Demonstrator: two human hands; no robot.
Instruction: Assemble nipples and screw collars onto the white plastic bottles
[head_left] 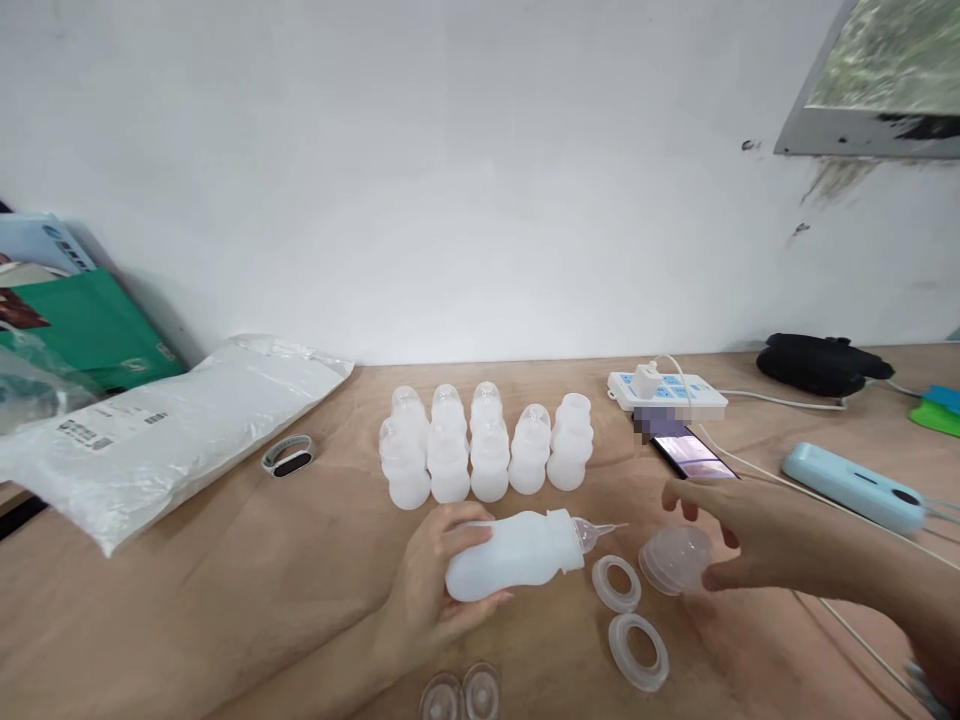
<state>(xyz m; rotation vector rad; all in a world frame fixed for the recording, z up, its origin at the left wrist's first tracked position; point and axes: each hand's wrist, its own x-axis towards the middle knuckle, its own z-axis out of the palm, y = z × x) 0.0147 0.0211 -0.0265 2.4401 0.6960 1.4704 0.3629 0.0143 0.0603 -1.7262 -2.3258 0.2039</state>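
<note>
I'm gripping the bottle [510, 555] in my left hand [431, 570], near-horizontal, spouted tip [589, 533] pointing toward my right. Oversqueezing could be popping that tip. My right hand [724, 530] is hovering, fingers apart, over the domed caps [679, 560]; can't tell if I'm touching. Sloppy pinch risks skidding them into the rings [600, 583] between my hands. Swinging wide risks toppling standing bottles [490, 470] beyond my left.

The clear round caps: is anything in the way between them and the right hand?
No, nothing visible stands in the way. The right hand is open right beside the clear caps, though I can't tell whether it touches them. The two flat rings lie off to the caps' left, outside that gap.
</note>
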